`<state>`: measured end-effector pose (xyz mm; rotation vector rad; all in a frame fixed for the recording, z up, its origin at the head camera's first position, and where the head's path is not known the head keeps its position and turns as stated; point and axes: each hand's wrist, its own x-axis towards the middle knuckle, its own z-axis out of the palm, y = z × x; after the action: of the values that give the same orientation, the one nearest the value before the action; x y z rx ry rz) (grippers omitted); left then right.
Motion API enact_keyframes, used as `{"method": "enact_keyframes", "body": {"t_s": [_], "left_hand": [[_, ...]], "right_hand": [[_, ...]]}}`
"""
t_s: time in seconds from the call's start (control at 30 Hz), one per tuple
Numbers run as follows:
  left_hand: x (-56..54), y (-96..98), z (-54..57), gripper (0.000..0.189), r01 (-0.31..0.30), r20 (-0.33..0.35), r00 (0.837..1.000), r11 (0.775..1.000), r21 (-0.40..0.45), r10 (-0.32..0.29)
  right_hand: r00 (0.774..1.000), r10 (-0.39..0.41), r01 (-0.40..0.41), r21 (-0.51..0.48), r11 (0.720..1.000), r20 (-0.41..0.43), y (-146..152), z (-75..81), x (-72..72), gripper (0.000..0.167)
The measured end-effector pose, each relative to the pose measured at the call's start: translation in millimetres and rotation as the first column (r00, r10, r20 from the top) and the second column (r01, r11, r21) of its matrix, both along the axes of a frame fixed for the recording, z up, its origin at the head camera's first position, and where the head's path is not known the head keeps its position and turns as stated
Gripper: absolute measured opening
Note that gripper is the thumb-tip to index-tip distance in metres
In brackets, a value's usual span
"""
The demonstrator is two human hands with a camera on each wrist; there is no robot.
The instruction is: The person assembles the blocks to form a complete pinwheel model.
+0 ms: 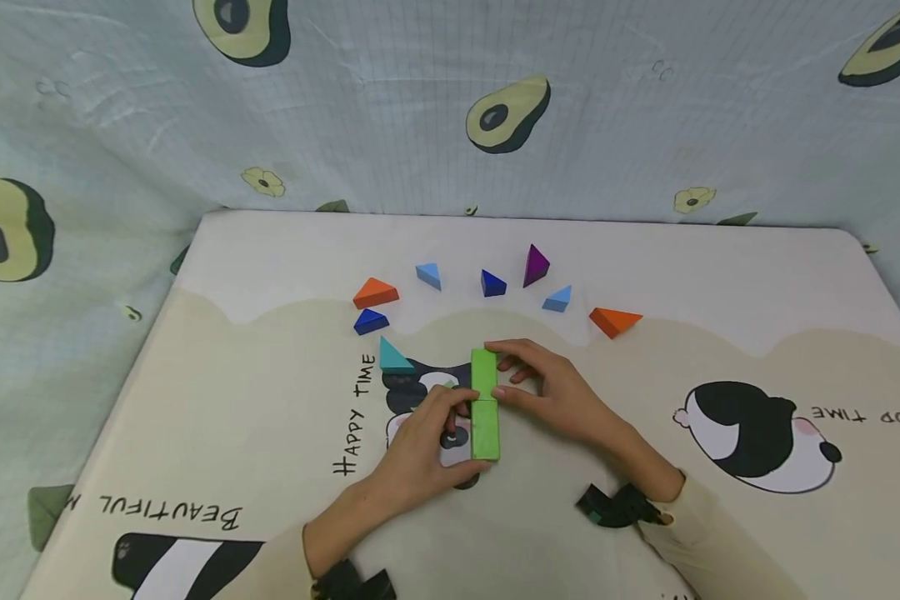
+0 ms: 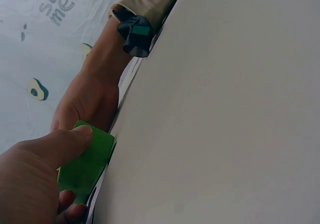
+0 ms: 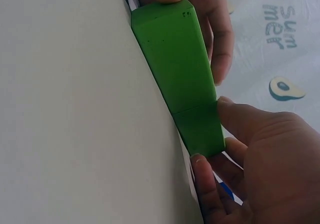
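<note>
Two green blocks lie end to end in the head view, the far one (image 1: 483, 371) touching the near one (image 1: 485, 431). My left hand (image 1: 422, 442) grips the near block, with its thumb at the near end and fingers at the block's left side. At the far block, my right hand (image 1: 551, 386) has a fingertip on the far end and its thumb on the right side. The right wrist view shows the seam between the green blocks (image 3: 172, 64) and both hands holding them. In the left wrist view, my left thumb presses the green end face (image 2: 90, 156).
Behind the hands lie small wedge-shaped pieces: teal (image 1: 395, 358), orange (image 1: 376, 292), dark blue (image 1: 371, 322), light blue (image 1: 429, 275), purple (image 1: 536, 267), and another orange one (image 1: 615, 322), among others. A printed cloth (image 1: 270, 375) covers the table. An avocado-patterned curtain (image 1: 390, 108) hangs behind.
</note>
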<state>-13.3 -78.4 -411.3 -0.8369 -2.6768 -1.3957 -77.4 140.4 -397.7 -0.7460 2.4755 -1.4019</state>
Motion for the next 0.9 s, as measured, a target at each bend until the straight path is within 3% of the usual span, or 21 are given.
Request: {"method": "enact_keyframes", "body": {"t_s": [0.23,0.73,0.9], "left_hand": [[-0.4,-0.8,-0.8,0.075,0.004,0.001,1.0,1.0,-0.003,-0.004],[-0.3,-1.6,-0.4,0.075,0.016,0.033,0.999,1.0,-0.011,-0.015],[-0.9,-1.5,0.1,0.075,0.023,0.025,0.999,1.0,-0.003,-0.023]], "right_hand": [[1.0,0.01,-0.01,-0.016,1.0,0.005,-5.8,29.5,6.8,0.05],[1.0,0.016,-0.016,-0.018,1.0,0.022,-6.2,32.6,7.2,0.05],[0.999,0.038,-0.039,-0.029,0.999,-0.023,-7.6,33.9,10.2,0.057]]}}
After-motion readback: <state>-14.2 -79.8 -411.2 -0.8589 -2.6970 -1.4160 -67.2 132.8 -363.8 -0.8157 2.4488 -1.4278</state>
